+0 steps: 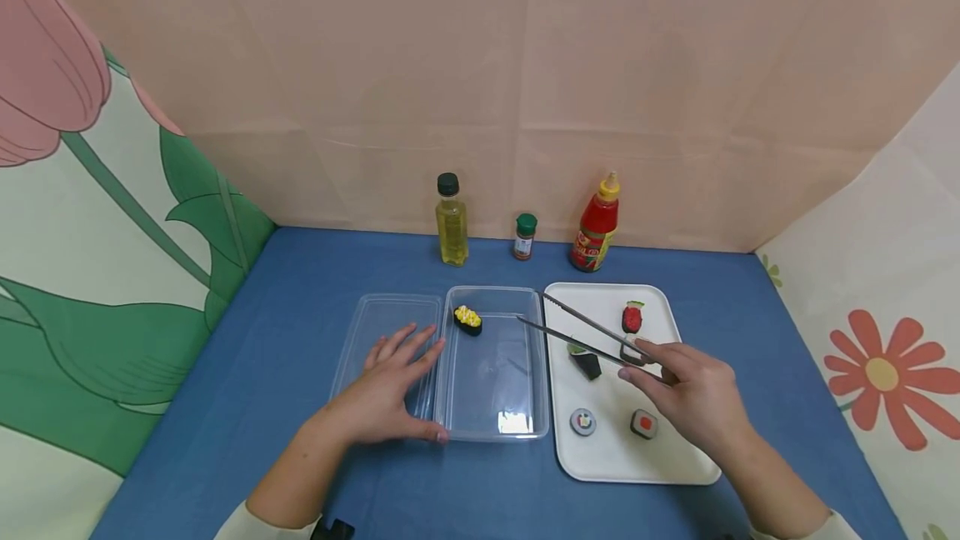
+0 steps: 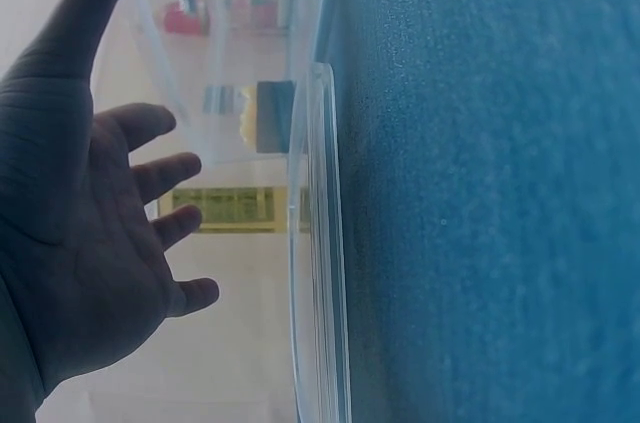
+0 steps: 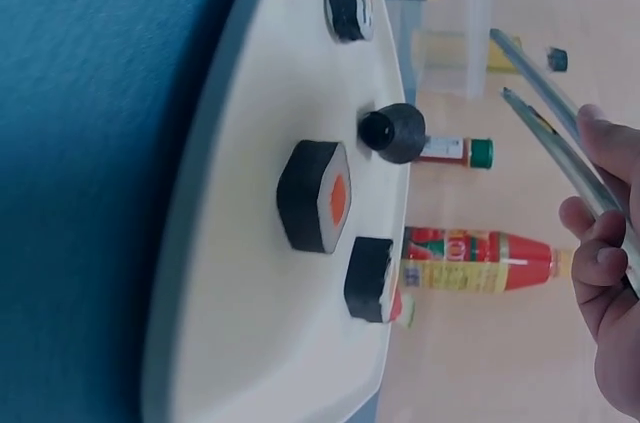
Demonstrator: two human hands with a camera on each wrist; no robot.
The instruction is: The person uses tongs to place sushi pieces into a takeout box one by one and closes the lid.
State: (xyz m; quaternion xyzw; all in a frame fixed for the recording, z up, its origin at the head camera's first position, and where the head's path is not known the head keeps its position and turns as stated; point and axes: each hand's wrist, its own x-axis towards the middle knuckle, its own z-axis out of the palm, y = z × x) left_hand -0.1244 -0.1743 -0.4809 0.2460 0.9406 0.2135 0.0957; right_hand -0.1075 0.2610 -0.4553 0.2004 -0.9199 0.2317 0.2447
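Shiny metal tongs (image 1: pixel 581 332), clear glossy plastic container (image 1: pixel 495 407)

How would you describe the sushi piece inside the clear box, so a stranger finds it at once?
Find the clear box in the middle of the blue table, left of the white tray. The sushi lies alone in its far left corner. Only this piece has a yellow top.

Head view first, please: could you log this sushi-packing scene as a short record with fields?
left hand: left hand rests flat on the clear lid, beside the clear container
right hand: right hand grips metal tongs, tips open and empty
in container: one yellow-topped sushi piece
on white tray: four sushi pieces
behind: oil bottle, spice jar, ketchup bottle
surface: blue table
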